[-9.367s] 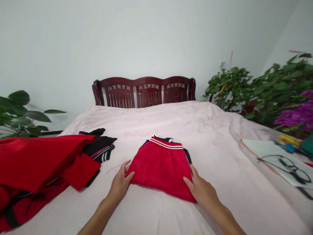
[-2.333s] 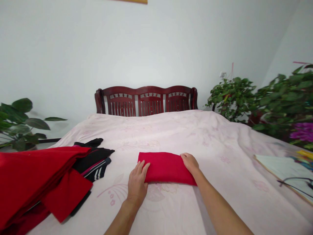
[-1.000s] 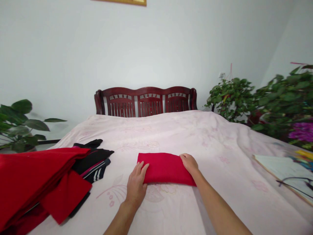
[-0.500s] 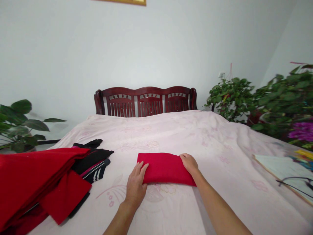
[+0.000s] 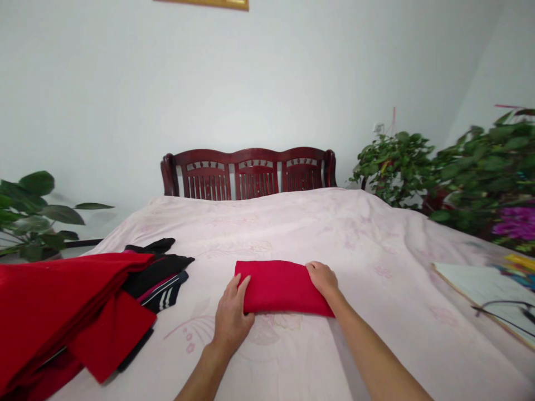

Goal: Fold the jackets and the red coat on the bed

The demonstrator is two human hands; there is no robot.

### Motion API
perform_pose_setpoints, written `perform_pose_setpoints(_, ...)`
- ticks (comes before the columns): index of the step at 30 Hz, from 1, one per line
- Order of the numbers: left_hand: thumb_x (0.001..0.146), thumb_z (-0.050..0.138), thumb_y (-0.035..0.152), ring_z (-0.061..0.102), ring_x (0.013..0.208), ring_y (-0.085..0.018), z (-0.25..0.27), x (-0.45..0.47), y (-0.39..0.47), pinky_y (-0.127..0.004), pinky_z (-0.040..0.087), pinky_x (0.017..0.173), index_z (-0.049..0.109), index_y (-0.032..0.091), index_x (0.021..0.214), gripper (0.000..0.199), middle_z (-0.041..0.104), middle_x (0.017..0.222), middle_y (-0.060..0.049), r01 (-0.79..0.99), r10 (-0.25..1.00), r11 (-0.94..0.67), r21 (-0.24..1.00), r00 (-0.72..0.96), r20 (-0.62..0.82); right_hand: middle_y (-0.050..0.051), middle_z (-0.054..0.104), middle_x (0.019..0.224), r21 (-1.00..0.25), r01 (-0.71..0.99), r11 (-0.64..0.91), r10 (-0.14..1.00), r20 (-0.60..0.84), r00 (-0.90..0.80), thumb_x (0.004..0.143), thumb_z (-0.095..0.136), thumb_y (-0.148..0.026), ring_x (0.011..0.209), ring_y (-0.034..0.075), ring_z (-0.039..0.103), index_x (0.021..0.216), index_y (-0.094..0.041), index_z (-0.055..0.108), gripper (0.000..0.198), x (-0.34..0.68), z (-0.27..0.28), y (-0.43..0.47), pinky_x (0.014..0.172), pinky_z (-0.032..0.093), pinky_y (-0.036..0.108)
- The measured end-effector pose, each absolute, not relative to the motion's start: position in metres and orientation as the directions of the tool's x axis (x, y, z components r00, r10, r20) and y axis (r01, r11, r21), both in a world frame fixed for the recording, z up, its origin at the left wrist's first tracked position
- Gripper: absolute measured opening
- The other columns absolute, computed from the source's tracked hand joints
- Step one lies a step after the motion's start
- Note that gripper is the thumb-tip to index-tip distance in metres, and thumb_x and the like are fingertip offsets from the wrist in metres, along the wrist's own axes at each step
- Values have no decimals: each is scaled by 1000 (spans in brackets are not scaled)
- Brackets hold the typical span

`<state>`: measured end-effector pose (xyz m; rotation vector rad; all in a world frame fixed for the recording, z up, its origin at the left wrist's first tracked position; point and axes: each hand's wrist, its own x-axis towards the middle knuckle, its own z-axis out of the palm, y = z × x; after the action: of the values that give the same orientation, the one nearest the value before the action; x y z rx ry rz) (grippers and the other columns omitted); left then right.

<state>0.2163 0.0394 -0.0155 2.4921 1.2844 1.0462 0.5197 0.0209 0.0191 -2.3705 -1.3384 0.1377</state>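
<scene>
A folded red cloth lies flat on the bed in front of me, in a rough rectangle. My left hand rests at its left edge, fingers apart and stretched along the side, the thumb near the lower left corner. At the upper right corner my right hand has its fingers curled over the cloth's edge; the fingertips are partly hidden. Whether the cloth is a garment cannot be made out.
To the left is a heap of red fabric over dark clothes. A light board and glasses lie at the right. The pale bedspread reaches a wooden headboard. Leafy plants stand beside the bed.
My left hand has shifted very slightly leftward along the cloth's edge, with its fingers a little less over the top. The right hand and the cloth have hardly moved.
</scene>
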Motion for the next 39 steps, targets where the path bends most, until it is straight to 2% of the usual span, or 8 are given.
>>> perform_pose_setpoints(12, 76, 59, 13, 53, 126, -29, -10, 213, 40, -41, 44, 102, 36, 21, 148, 76, 46, 146, -14, 664, 857, -507, 550, 318, 406, 10, 72, 93, -302, 902, -308, 863, 311, 399, 99, 30, -40, 98, 23, 58, 81, -21, 68, 46, 500, 45, -5, 94, 35, 34)
perform_pose_setpoints(17, 72, 60, 15, 53, 128, -26, -13, 193, 40, -39, 45, 103, 14, 19, 154, 94, 45, 148, -16, 454, 920, -373, 809, 290, 262, 7, 62, 76, -173, 977, 123, 769, 639, 17, 94, 37, -34, 84, 23, 51, 74, -23, 60, 32, 484, 55, -80, 88, 36, 39)
perform_pose_setpoints(22, 74, 59, 24, 62, 116, -22, 1, 157, 46, -32, 50, 95, 43, 14, 137, 66, 58, 134, -17, 182, 958, -5, 983, 282, -48, 2, 55, 63, -133, 864, 486, 775, 522, -355, 92, 45, -27, 65, 18, 47, 66, -24, 54, 27, 468, 54, -169, 67, 37, 35)
perform_pose_setpoints(25, 78, 62, 50, 69, 93, -20, 19, 147, 45, -31, 55, 79, 51, 15, 126, 60, 66, 115, -13, 153, 928, 212, 965, 279, -248, 3, 63, 73, -377, 895, 239, 912, 403, -74, 94, 46, -30, 70, 18, 56, 72, -26, 60, 26, 480, 45, -175, 68, 42, 33)
perform_pose_setpoints(27, 75, 63, 62, 69, 84, -18, 31, 151, 42, -29, 55, 72, 57, 17, 113, 60, 70, 101, -9, 172, 879, 262, 950, 364, -308, 6, 69, 102, -549, 836, 12, 924, 326, 201, 90, 53, -38, 95, 22, 63, 98, -27, 67, 19, 498, 36, -154, 83, 48, 35)
perform_pose_setpoints(31, 67, 70, 64, 68, 69, -19, 44, 175, 40, -26, 50, 58, 62, 16, 89, 53, 70, 73, -2, 299, 835, 224, 928, 433, -341, 18, 53, 141, -758, 609, -233, 900, 70, 431, 78, 64, -52, 125, 28, 54, 142, -14, 45, 77, 528, 16, -86, 101, 44, 39)
perform_pose_setpoints(34, 63, 76, 53, 70, 72, -23, 42, 191, 43, -29, 53, 61, 65, 14, 82, 44, 72, 71, -6, 299, 789, 276, 913, 471, -393, 18, 59, 135, -751, 577, -322, 897, -46, 440, 69, 72, -51, 121, 30, 58, 139, -11, 49, 84, 525, 7, -47, 98, 46, 37)
perform_pose_setpoints(39, 65, 70, 40, 71, 72, -22, 43, 200, 61, -31, 56, 70, 66, 14, 84, 33, 75, 78, -8, 237, 783, 286, 929, 501, -369, 4, 76, 91, -801, 555, -225, 944, -39, 326, 68, 68, -35, 86, 24, 69, 99, -17, 72, 36, 501, 20, -12, 75, 51, 29)
